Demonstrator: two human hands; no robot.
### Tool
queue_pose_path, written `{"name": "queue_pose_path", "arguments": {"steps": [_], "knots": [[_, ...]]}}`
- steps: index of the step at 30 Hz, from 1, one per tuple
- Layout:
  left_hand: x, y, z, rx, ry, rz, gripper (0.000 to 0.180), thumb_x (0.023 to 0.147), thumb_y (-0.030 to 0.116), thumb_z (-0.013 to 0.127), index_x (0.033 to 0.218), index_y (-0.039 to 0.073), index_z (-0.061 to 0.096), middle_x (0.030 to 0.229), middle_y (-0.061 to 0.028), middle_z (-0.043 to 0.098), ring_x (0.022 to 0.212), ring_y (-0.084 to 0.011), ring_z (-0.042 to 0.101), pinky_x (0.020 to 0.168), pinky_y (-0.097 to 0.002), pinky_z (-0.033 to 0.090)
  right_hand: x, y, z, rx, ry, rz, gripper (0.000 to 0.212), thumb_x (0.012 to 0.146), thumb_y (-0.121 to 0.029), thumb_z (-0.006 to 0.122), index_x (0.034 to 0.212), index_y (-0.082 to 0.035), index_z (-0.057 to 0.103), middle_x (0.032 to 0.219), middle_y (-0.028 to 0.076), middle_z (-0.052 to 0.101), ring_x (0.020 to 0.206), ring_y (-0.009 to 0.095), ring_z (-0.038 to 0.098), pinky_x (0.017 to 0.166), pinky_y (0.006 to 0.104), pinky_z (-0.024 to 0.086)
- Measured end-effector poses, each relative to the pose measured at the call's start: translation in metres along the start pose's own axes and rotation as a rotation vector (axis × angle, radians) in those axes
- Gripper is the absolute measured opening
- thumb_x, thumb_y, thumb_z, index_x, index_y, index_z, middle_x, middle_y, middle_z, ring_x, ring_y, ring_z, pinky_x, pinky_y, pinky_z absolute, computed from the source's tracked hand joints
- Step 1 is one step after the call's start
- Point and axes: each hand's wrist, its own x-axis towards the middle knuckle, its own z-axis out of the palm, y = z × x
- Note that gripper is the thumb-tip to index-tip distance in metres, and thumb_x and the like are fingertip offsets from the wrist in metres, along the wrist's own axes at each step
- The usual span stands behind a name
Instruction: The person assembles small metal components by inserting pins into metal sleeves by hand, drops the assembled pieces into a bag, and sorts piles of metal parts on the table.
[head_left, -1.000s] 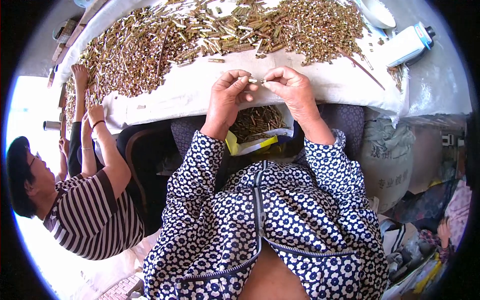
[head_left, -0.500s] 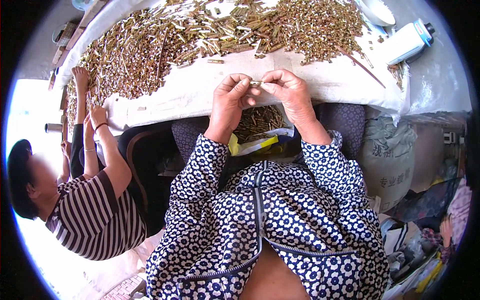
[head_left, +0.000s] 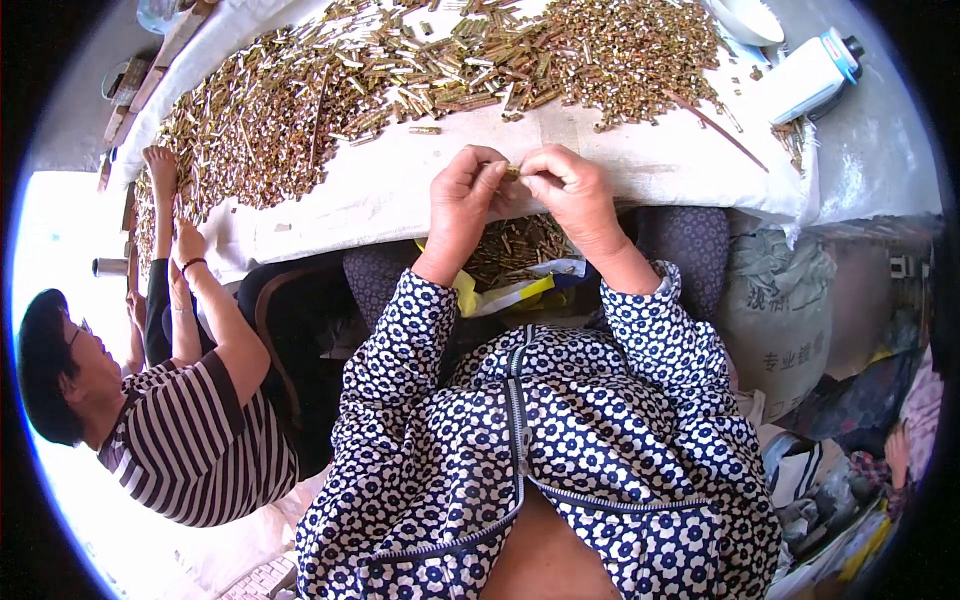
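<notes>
Between my fingertips, just off the table's near edge, is a small brass-coloured metal piece point(head_left: 512, 173). My left hand point(head_left: 466, 205) pinches one end with thumb and forefinger. From the other side my right hand point(head_left: 572, 195) is closed on it, thumb against forefinger. The fingers cover most of the piece, so its exact kind does not show. Beyond my hands, a single brass-coloured rod-like piece point(head_left: 425, 130) lies on the white table cover point(head_left: 400, 172). Beneath my hands, many similar pieces point(head_left: 515, 248) lie in a heap at lap height.
Heaps of small brass-coloured pieces point(head_left: 255, 135) spread across the table, longer ones point(head_left: 460, 75) mid-table. A thin stick point(head_left: 715, 130), white bottle point(head_left: 810, 82) and white bowl point(head_left: 750, 18) lie right. A co-worker in stripes point(head_left: 205, 430) sits left; a filled sack point(head_left: 780, 320) stands right.
My fingers have turned and closed further over the metal piece, so less of it shows. The co-worker's hands at the left have shifted slightly.
</notes>
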Motion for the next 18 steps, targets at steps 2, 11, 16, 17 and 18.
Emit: {"name": "queue_pose_path", "arguments": {"steps": [2,11,16,17,18], "knots": [[0.005,-0.003,0.006,0.369,-0.021,0.23,0.004,0.091,0.006,0.056,0.093,0.003,0.056,0.08,-0.0113,0.064,0.068,-0.0232,0.064,0.059,-0.0295,0.052,0.002,0.005,-0.004,-0.528,-0.096,-0.162,0.009,0.074,-0.002,0.06,0.083,-0.003,0.059,0.082,0.013,0.06,0.078,0.028,0.059,0.071,0.0367,0.048],[0.004,0.005,0.026,1.068,-0.112,0.548,0.006,0.082,0.001,0.054,0.085,0.004,0.05,0.08,-0.0182,0.058,0.07,-0.0399,0.059,0.059,-0.0428,0.049,0.017,0.004,-0.038,-0.766,0.175,-0.232,0.021,0.071,0.0,0.065,0.092,-0.006,0.063,0.099,0.011,0.062,0.095,0.032,0.059,0.083,0.0384,0.049],[0.007,-0.005,0.017,0.972,-0.074,0.497,0.006,0.087,0.002,0.053,0.093,0.002,0.05,0.082,-0.0168,0.059,0.071,-0.0332,0.061,0.059,-0.038,0.051,0.027,0.025,-0.052,-0.991,0.17,-0.105,0.021,0.073,-0.002,0.064,0.093,-0.005,0.063,0.094,0.01,0.061,0.091,0.029,0.059,0.079,0.0387,0.049],[0.009,-0.009,0.014,0.829,-0.029,0.518,0.007,0.089,0.003,0.051,0.096,0.002,0.05,0.083,-0.015,0.06,0.07,-0.0282,0.063,0.057,-0.0347,0.052,0.026,0.032,-0.054,-0.991,0.177,-0.105,0.021,0.073,-0.002,0.064,0.093,-0.005,0.063,0.094,0.01,0.061,0.091,0.029,0.059,0.079,0.0387,0.049],[0.011,-0.002,0.013,0.833,-0.032,0.517,0.007,0.089,0.003,0.051,0.096,0.002,0.05,0.083,-0.015,0.06,0.07,-0.0282,0.063,0.057,-0.0347,0.052,0.025,0.033,-0.053,-0.986,0.188,-0.09,0.019,0.074,-0.002,0.064,0.092,-0.005,0.062,0.094,0.01,0.061,0.09,0.029,0.059,0.078,0.0384,0.05]]}}
